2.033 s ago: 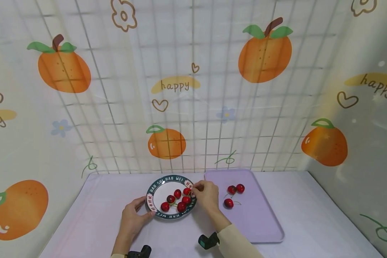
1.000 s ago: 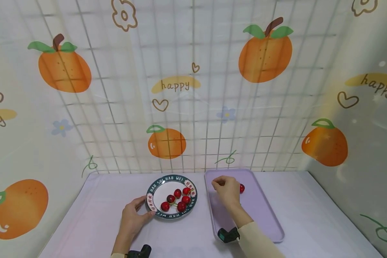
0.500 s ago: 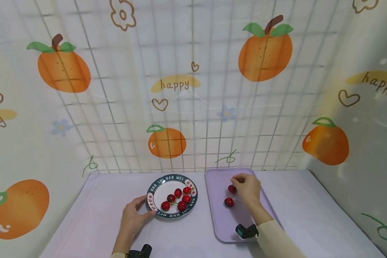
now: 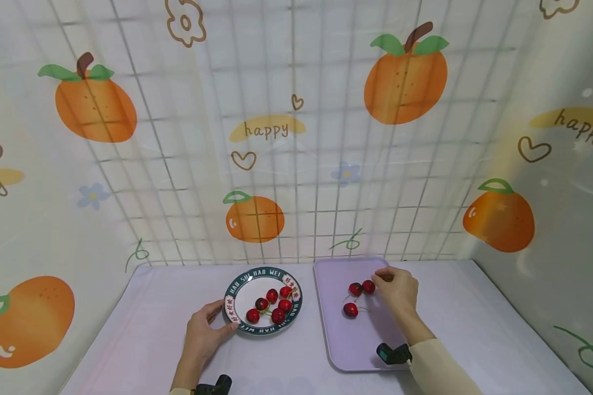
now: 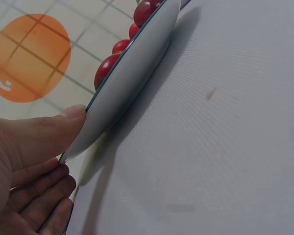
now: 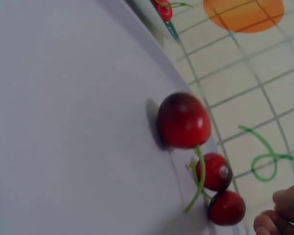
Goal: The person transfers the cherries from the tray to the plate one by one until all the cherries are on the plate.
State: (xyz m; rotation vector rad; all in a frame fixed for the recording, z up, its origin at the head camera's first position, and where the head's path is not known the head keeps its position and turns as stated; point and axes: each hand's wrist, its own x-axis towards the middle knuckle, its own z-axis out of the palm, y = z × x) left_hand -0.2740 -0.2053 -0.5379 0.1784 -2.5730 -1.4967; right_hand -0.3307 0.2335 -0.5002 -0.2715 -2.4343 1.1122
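My left hand (image 4: pixel 203 332) holds the rim of a white plate (image 4: pixel 247 296) with a dark green lettered border. In the left wrist view its thumb (image 5: pixel 49 137) lies on the rim, fingers curled behind it. Several red cherries (image 4: pixel 278 316) with green stems sit on the plate. My right hand (image 4: pixel 397 288) is over the purple tray (image 4: pixel 365 348), fingertips just right of a cherry (image 4: pixel 368 287). Nothing shows between those fingers. A second cherry (image 4: pixel 356 289) sits beside that one; a third cherry (image 4: pixel 350 310) lies closer to me, large in the right wrist view.
A white cloth covers the table (image 4: pixel 148 312). Behind it hangs a curtain (image 4: pixel 296 181) printed with oranges over a wire grid. Dark cameras are strapped to both wrists. The tray's left edge runs a short way right of the plate.
My right hand has moved right from the plate's rim, across the tray, past the cherries to their right side. My left hand and the plate have stayed in place.
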